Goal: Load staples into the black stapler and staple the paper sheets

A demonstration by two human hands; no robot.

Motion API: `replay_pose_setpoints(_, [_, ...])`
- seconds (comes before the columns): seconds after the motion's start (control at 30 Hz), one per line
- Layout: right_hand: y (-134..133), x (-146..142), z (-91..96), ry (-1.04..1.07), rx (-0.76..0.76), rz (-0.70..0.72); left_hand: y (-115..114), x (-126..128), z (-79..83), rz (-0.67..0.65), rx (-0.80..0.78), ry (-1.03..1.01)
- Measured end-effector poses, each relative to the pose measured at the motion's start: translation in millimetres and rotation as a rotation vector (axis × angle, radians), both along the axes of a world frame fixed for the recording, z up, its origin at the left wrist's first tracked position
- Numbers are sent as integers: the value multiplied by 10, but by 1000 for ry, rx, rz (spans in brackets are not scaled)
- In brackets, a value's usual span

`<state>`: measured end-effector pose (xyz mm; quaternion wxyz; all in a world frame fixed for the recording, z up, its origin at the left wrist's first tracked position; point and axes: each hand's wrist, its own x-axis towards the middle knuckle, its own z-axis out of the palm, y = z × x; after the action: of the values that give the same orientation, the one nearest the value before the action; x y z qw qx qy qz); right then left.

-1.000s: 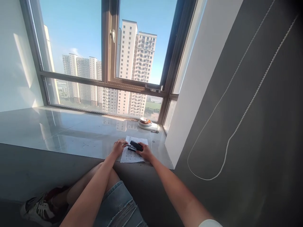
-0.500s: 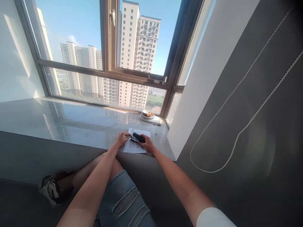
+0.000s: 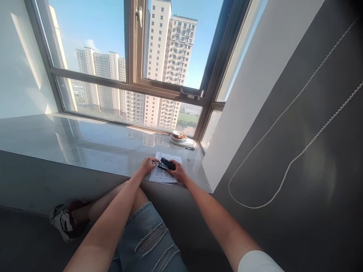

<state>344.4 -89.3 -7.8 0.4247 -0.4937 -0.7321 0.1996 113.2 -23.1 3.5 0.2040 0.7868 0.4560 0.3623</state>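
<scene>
A black stapler [image 3: 168, 163] is in my right hand [image 3: 178, 172], its fingers wrapped round the right end. The stapler's upper and lower parts stand apart, with shiny metal showing between them at the left. My left hand [image 3: 149, 165] is closed at that left end, thumb and fingertips together by a small metallic part. I cannot make out whether that part is loose or joined to the stapler. Underneath lie printed paper sheets [image 3: 159, 176] on the windowsill [image 3: 93, 147], close to its front edge.
Stacked round plates or discs [image 3: 178, 140], the top one orange-brown, stand by the window. A small dark item, perhaps keys [image 3: 190, 149], lies beside them. A beaded blind chain [image 3: 249, 207] hangs at the right. My knee in ripped denim shorts [image 3: 150, 234] is below the sill.
The view has shifted slightly, so the whole scene sits a little further right. Both hands keep nearly the same places on the stapler.
</scene>
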Motion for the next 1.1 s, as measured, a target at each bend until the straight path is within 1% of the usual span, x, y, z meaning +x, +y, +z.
replay_pose_setpoints(0.13, [14, 4, -14, -1, 1, 10, -35, -9, -31, -2, 55, 45])
replay_pose_setpoints(0.23, [18, 5, -18, -16, -1, -21, -56, -29, -82, 115, 107, 37])
replay_pose_setpoints(0.3, [11, 0, -17, -22, -5, -35, -78, -45, -109, 179, 81, 17])
replay_pose_setpoints(0.33, [6, -4, -16, -18, -6, -36, -94, -50, -116, 182, 59, 7])
replay_pose_setpoints(0.43, [0, -19, -16, -13, -1, -28, -155, -28, -106, 114, 16, -49])
replay_pose_setpoints(0.57, [40, -22, -36, -54, 38, -3, -225, 75, -75, -12, -63, -186])
replay_pose_setpoints(0.7, [57, -25, -47, -104, 88, 17, -216, 109, -96, -140, -139, -301])
replay_pose_setpoints(0.77, [5, -50, -36, -111, 92, 32, -191, 76, -118, -149, -147, -303])
replay_pose_setpoints(0.8, [-42, -67, -27, -110, 86, 35, -179, 56, -128, -122, -131, -288])
replay_pose_setpoints(0.93, [-343, -65, -1, -106, 66, -7, -152, 15, -161, 72, -13, -210])
replay_pose_setpoints(1.03, [-589, 121, -17, -104, 32, -75, -151, 41, -189, 144, 12, -150])
replay_pose_setpoints(1.1, [-703, 321, -41, -99, 14, -191, -154, 62, -209, 162, 20, -115])
